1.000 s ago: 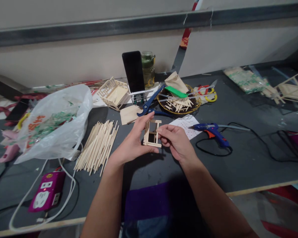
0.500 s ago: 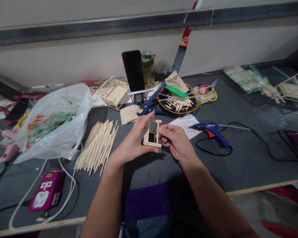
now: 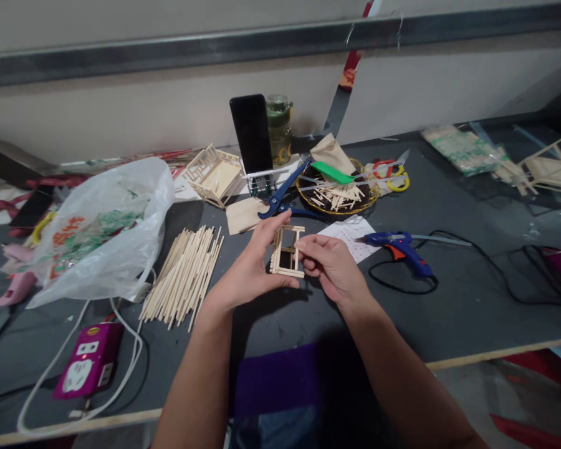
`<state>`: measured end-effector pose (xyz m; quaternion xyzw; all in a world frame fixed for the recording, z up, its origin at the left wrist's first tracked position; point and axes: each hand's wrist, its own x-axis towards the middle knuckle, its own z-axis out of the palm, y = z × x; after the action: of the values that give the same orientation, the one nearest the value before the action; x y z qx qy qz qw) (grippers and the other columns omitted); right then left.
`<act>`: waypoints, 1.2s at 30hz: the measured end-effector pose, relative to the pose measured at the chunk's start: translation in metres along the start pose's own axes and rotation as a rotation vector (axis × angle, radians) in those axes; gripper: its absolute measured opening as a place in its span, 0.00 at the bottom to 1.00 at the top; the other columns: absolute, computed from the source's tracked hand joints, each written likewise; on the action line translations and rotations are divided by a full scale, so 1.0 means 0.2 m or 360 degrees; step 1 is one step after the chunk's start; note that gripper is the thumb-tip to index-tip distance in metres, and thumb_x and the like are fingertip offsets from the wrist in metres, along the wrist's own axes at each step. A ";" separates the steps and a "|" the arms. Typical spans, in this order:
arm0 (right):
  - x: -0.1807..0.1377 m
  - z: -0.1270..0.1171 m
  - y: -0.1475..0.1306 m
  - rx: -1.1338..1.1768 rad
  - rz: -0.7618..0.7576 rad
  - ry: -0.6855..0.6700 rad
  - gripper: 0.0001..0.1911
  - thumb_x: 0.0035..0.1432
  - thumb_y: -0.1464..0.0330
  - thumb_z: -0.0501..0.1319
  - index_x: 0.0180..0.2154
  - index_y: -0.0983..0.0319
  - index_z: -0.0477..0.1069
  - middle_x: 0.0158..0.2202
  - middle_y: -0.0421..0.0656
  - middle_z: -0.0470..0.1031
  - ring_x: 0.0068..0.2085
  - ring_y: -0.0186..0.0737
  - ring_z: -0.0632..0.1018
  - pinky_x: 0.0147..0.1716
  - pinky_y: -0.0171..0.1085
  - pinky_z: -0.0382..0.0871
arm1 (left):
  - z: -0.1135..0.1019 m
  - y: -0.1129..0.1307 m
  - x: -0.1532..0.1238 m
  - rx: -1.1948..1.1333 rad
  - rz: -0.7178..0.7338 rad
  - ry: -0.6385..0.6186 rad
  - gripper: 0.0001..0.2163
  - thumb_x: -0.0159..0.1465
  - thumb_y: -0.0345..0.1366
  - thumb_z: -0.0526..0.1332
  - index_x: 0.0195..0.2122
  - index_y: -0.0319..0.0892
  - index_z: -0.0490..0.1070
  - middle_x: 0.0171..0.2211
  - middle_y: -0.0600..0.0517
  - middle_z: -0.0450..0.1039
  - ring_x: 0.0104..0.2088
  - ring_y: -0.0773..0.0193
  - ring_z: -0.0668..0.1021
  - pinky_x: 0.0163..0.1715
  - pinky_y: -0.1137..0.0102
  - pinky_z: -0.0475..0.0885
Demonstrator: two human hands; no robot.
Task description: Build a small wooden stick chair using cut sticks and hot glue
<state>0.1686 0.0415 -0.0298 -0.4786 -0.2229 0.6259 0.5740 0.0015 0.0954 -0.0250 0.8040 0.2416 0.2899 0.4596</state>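
Note:
A small frame of glued wooden sticks (image 3: 287, 252) is held above the dark table (image 3: 467, 299) between both hands. My left hand (image 3: 252, 268) grips its left side, thumb under the bottom bar and fingers at the top. My right hand (image 3: 331, 267) pinches the right upright with its fingertips. A pile of loose wooden sticks (image 3: 184, 274) lies just left of my left hand. A blue glue gun (image 3: 399, 248) rests to the right of my right hand on its black cord.
A white plastic bag (image 3: 100, 231) and a magenta power strip (image 3: 90, 360) sit at the left. Behind are a finished stick box (image 3: 214, 174), an upright phone (image 3: 251, 134), a jar (image 3: 279, 128), blue cutters (image 3: 280, 193) and a round tray of stick offcuts (image 3: 337, 194). More stick models (image 3: 549, 168) lie far right.

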 end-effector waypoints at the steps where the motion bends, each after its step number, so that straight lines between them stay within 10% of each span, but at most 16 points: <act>1: 0.00 0.00 0.00 0.0006 0.0000 0.0001 0.14 0.37 0.62 0.75 0.22 0.63 0.75 0.20 0.38 0.71 0.19 0.24 0.63 0.14 0.26 0.50 | 0.00 0.00 0.00 -0.0001 0.0000 0.0001 0.48 0.51 0.45 0.74 0.69 0.61 0.48 0.67 0.48 0.53 0.65 0.47 0.61 0.66 0.50 0.56; 36: 0.01 -0.01 0.01 0.0033 -0.0002 -0.0020 0.14 0.39 0.62 0.74 0.23 0.64 0.74 0.20 0.38 0.72 0.19 0.24 0.63 0.14 0.25 0.51 | 0.00 0.00 0.00 0.0000 0.0002 0.0010 0.47 0.51 0.45 0.74 0.69 0.60 0.49 0.67 0.47 0.53 0.66 0.46 0.60 0.66 0.49 0.56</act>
<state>0.1686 0.0419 -0.0333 -0.4686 -0.2204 0.6309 0.5778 0.0020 0.0951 -0.0247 0.8032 0.2425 0.2926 0.4588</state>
